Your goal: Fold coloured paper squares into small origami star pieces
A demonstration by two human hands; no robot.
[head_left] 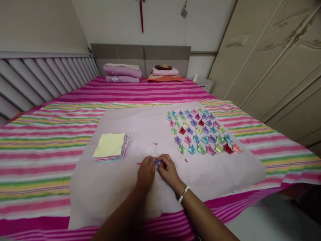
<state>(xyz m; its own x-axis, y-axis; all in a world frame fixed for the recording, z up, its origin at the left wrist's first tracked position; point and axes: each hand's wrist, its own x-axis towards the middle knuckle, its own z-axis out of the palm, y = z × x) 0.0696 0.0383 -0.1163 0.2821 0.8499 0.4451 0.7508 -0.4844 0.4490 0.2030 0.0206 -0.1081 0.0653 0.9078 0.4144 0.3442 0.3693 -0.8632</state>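
My left hand (145, 174) and my right hand (168, 171) meet over a pale pink sheet (120, 187) spread on the bed. Together they pinch a small purple folded paper (157, 162) between their fingertips. A white bead bracelet (184, 193) circles my right wrist. To the left lies a stack of square coloured papers (111, 146) with a yellow one on top. To the upper right, several small folded paper shapes (200, 132) in many colours stand in rows on the sheet.
The bed has a pink striped cover (37, 147). Folded pillows (122, 72) and a cushion (165, 75) lie at the headboard. A slatted panel (37, 80) is on the left, a cream wardrobe (276, 60) on the right. Tiny red scraps (154, 143) lie on the sheet.
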